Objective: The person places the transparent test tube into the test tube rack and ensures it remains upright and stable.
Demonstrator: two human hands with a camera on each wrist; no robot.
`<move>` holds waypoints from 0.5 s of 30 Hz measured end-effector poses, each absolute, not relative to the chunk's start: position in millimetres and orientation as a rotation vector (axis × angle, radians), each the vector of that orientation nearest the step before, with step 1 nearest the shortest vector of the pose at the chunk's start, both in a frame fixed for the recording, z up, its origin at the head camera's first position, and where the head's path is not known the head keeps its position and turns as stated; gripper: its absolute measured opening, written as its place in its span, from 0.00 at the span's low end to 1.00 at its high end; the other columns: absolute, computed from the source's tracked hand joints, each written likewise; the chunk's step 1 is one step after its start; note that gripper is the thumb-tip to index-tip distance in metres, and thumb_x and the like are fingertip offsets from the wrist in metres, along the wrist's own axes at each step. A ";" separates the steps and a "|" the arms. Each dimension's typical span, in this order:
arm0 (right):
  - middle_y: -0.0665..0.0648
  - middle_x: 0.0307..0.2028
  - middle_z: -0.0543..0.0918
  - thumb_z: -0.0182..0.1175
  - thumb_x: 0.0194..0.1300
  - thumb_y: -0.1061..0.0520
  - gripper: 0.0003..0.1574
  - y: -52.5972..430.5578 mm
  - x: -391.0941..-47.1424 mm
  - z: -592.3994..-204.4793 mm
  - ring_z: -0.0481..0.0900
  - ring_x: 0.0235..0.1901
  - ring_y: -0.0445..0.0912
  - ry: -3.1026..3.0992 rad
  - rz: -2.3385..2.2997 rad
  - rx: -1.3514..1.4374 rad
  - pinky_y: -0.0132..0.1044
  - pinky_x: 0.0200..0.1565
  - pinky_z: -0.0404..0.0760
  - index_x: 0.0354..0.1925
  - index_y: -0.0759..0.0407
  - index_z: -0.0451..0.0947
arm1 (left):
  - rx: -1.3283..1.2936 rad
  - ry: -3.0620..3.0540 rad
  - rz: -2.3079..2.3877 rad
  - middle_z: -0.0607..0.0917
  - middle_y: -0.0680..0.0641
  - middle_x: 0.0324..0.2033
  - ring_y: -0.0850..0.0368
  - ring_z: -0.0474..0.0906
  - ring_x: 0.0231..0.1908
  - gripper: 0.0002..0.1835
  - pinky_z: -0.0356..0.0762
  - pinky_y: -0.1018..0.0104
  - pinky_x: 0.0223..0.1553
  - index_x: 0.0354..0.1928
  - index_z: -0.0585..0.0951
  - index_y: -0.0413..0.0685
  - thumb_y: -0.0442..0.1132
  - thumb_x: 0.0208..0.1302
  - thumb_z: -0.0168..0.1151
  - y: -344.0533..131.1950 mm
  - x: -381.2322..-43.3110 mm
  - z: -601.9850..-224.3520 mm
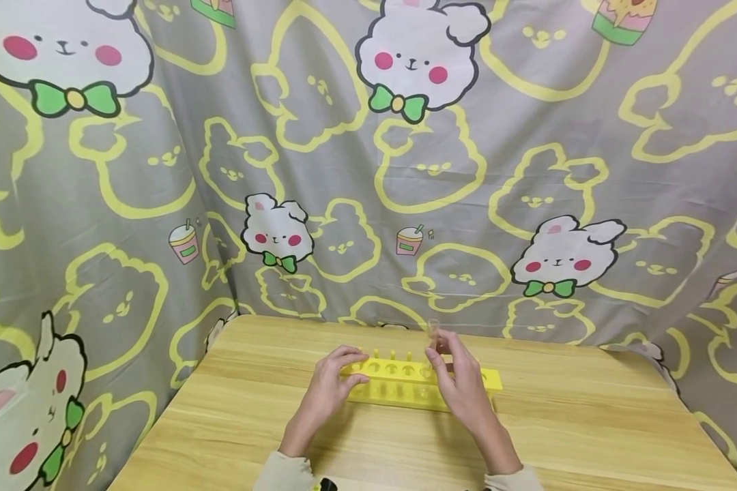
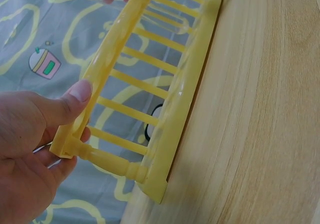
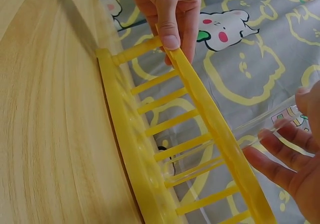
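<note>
A yellow test tube rack [image 1: 399,369] stands on the table, with a row of holes in its top plate and thin upright pegs. My left hand [image 1: 330,375] grips the rack's left end; in the left wrist view the thumb lies on the top plate and fingers are beneath it. My right hand [image 1: 462,372] holds a clear test tube [image 1: 433,329] near its upper part, between thumb and fingers. In the right wrist view the tube [image 3: 252,130] passes through the top plate, its lower part between the two plates. Whether its bottom touches the base is hard to tell.
The rack rests on a wooden table [image 1: 565,416], near its middle. A grey curtain [image 1: 356,170] with rabbit prints hangs behind and beside the table. A small dark object [image 1: 328,484] shows at the bottom edge, near the left sleeve.
</note>
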State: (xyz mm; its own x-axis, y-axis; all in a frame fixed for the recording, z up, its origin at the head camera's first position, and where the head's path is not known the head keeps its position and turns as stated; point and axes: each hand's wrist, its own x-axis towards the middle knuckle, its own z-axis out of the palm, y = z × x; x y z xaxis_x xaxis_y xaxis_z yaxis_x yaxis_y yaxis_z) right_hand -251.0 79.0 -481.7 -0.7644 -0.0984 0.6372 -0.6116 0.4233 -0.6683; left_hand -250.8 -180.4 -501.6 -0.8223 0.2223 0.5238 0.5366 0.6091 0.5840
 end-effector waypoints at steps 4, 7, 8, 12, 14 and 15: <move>0.46 0.40 0.80 0.59 0.77 0.60 0.12 78.8 -250.8 -482.2 0.84 0.45 0.47 -2.189 1.335 0.605 0.36 0.35 0.88 0.55 0.54 0.74 | -0.605 -2.434 -1.082 0.86 0.42 0.50 0.45 0.84 0.52 0.20 0.84 0.53 0.54 0.50 0.87 0.36 0.30 0.54 0.77 -181.0 -250.3 -501.6; 0.47 0.40 0.80 0.59 0.77 0.60 0.11 78.7 -250.8 -482.6 0.84 0.44 0.47 -2.195 1.339 0.616 0.36 0.35 0.88 0.55 0.54 0.75 | -0.605 -2.436 -1.097 0.86 0.40 0.50 0.44 0.83 0.52 0.20 0.84 0.52 0.54 0.50 0.87 0.35 0.30 0.54 0.77 -181.5 -249.8 -501.5; 0.47 0.39 0.80 0.59 0.77 0.60 0.11 78.7 -250.7 -482.6 0.84 0.44 0.46 -2.196 1.337 0.620 0.36 0.35 0.88 0.55 0.54 0.74 | -0.607 -2.437 -1.102 0.85 0.40 0.50 0.44 0.83 0.52 0.20 0.84 0.52 0.54 0.50 0.87 0.35 0.30 0.54 0.77 -181.6 -249.7 -501.5; 0.47 0.40 0.80 0.59 0.77 0.59 0.11 79.1 -250.2 -483.1 0.84 0.44 0.46 -2.202 1.326 0.631 0.36 0.36 0.88 0.55 0.53 0.74 | -0.608 -2.437 -1.110 0.86 0.39 0.50 0.44 0.83 0.52 0.20 0.84 0.52 0.55 0.50 0.87 0.35 0.29 0.53 0.77 -181.5 -250.0 -501.3; 0.47 0.40 0.80 0.59 0.77 0.59 0.10 79.3 -250.1 -483.3 0.84 0.44 0.46 -2.206 1.320 0.631 0.37 0.38 0.89 0.54 0.53 0.74 | -0.607 -2.438 -1.103 0.86 0.40 0.50 0.44 0.83 0.52 0.20 0.84 0.52 0.55 0.50 0.87 0.35 0.30 0.53 0.77 -181.3 -250.2 -501.3; 0.47 0.40 0.80 0.59 0.77 0.59 0.10 79.4 -250.1 -483.3 0.84 0.44 0.46 -2.208 1.317 0.630 0.37 0.38 0.89 0.54 0.52 0.74 | -0.606 -2.438 -1.099 0.86 0.41 0.50 0.44 0.83 0.52 0.20 0.84 0.52 0.55 0.50 0.87 0.35 0.30 0.54 0.77 -181.2 -250.1 -501.1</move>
State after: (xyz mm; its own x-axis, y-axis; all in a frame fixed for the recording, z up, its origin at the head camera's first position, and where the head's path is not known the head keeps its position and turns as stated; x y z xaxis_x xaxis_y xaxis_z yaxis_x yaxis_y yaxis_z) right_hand -250.1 79.4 -483.3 -0.7738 -0.1371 0.6184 -0.6093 0.4284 -0.6673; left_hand -250.1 -181.2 -501.1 -0.8274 0.2220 0.5159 0.5336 0.5975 0.5986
